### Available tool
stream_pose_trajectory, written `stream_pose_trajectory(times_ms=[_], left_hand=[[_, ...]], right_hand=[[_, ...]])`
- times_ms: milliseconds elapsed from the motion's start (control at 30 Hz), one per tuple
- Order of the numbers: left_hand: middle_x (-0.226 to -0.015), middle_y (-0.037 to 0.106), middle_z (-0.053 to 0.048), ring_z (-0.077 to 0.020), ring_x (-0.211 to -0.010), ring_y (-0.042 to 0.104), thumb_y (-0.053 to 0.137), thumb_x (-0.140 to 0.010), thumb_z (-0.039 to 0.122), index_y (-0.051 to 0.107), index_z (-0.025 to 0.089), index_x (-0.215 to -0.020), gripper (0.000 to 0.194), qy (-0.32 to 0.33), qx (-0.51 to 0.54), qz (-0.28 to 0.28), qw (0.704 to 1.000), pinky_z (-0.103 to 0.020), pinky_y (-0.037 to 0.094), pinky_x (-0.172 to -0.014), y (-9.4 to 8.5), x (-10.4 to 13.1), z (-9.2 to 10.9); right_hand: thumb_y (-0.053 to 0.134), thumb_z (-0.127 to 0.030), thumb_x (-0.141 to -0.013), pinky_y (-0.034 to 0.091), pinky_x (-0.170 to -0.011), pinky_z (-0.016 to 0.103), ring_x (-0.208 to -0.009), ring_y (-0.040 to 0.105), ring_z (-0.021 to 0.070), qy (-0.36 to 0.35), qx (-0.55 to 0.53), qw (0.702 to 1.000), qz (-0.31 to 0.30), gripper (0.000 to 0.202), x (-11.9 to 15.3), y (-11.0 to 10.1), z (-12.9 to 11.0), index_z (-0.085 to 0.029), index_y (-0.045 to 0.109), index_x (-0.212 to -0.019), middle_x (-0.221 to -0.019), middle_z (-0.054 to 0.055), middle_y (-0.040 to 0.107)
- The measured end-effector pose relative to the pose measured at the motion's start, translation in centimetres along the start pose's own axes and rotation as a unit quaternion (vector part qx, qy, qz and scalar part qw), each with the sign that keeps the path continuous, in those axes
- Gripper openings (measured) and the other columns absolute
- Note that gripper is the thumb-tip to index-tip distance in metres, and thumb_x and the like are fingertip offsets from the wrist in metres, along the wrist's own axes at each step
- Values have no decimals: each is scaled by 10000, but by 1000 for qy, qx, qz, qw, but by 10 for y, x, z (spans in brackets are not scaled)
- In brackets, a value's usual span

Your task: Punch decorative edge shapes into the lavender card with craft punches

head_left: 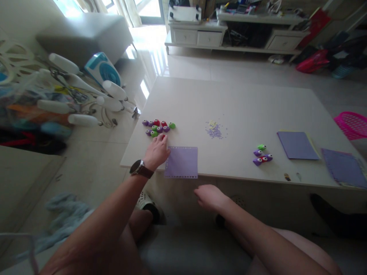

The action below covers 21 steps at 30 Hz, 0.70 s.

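Observation:
My left hand (pixel 156 153), with a watch on its wrist, is at the near side of a cluster of small purple, green and red craft punches (pixel 159 129). Its fingers are curled together, and a bit of red at the fingertips looks like one of the punches. Beside that hand lies a square purple sheet of paper (pixel 181 163), its borders punched with rows of small holes and its near edge slightly over the table edge. My right hand (pixel 210 196) is closed, in front of the table and below its edge. Whatever its fingers may hold is hidden.
Purple and yellow paper bits (pixel 215 130) lie mid-table (pixel 246 107). A smaller punch group (pixel 262 156) sits right of them, near a purple paper stack (pixel 298 145) and more punched sheets (pixel 344 168). A pink basket (pixel 351 124) stands beyond the right edge; a white-armed rack (pixel 83 89) stands left.

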<state>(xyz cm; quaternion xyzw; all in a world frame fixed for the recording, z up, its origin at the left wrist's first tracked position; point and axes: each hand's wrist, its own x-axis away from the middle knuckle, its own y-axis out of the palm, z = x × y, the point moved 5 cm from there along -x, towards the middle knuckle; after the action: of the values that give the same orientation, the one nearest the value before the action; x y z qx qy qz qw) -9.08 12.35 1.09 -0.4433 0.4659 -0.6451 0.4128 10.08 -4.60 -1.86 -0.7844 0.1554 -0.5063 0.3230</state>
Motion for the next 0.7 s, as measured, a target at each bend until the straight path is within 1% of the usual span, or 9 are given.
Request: stream_pose_trajectory(times_ms=[67, 133, 200, 267, 333, 400, 500, 600, 700], left_hand=[[-1530, 519, -211, -356, -1402, 505, 490, -949, 209, 486, 68, -1532, 599, 4, 3, 20, 1000, -474, 456, -1179, -1, 0, -1], [-1540, 500, -212, -346, -1405, 499, 457, -949, 164, 510, 80, -1517, 577, 4, 4, 29, 1000, -471, 463, -1168, -1, -1, -4], [-1548, 497, -204, -328, -1415, 488, 430, -945, 120, 557, 100, -1477, 548, 1, 14, 23, 1000, -460, 466, -1165, 2, -4, -8], [-1458, 566, -185, -301, -1355, 529, 413, -946, 93, 612, 130, -1410, 506, -1, 30, 11, 999, -443, 492, -1131, 5, -8, -12], [-1316, 621, -162, -278, -1243, 584, 407, -965, 100, 657, 153, -1321, 439, -2, 42, 8, 999, -420, 524, -1069, 7, -12, -15], [-1214, 624, -144, -262, -1145, 612, 421, -988, 131, 682, 159, -1226, 355, -5, 41, 9, 999, -398, 537, -1015, 7, -15, -16], [-1132, 611, -123, -244, -1036, 627, 477, -982, 147, 685, 161, -1114, 247, -16, 41, -1, 999, -371, 544, -945, 9, -21, -17], [-1115, 613, -131, -254, -1003, 629, 542, -958, 150, 674, 163, -1028, 150, -30, 50, 12, 998, -373, 541, -915, 7, -29, -15], [-1130, 634, -140, -271, -1028, 631, 586, -956, 172, 661, 171, -1007, 91, -24, 91, 53, 994, -391, 533, -935, 3, -35, -3]], right_hand=[[586, -190, -973, 582, -923, 369, -1117, 768, 317, 3, -1, 1000, 1, 267, -1, 0, 1, -156, 786, -1147, -1176, 182, 793], [584, -183, -969, 582, -922, 372, -1118, 767, 320, 2, -4, 1000, 5, 266, -2, 0, 1, -154, 785, -1141, -1175, 177, 794], [587, -187, -965, 579, -925, 373, -1118, 766, 320, -3, -8, 1000, 11, 261, -4, -1, 1, -151, 783, -1133, -1172, 173, 795], [595, -197, -961, 578, -922, 367, -1110, 768, 315, -4, -9, 1000, 14, 254, -8, -3, 1, -149, 781, -1126, -1163, 174, 795], [605, -206, -956, 579, -916, 364, -1107, 767, 313, -2, -8, 1000, 17, 249, -12, -7, 1, -147, 780, -1123, -1159, 177, 794], [609, -221, -957, 577, -919, 368, -1113, 764, 316, -5, -11, 1000, 22, 247, -16, -11, 1, -146, 778, -1121, -1160, 173, 794], [609, -247, -962, 568, -914, 366, -1116, 759, 319, -15, -26, 999, 29, 249, -19, -19, -2, -147, 774, -1119, -1156, 168, 795], [601, -244, -951, 547, -835, 341, -1064, 762, 306, -23, -57, 998, 20, 243, -18, -26, -5, -147, 778, -1087, -1137, 172, 798], [627, -232, -904, 478, -682, 301, -884, 747, 256, -49, -125, 991, -24, 179, -14, -33, -5, -166, 783, -962, -1007, 121, 808]])
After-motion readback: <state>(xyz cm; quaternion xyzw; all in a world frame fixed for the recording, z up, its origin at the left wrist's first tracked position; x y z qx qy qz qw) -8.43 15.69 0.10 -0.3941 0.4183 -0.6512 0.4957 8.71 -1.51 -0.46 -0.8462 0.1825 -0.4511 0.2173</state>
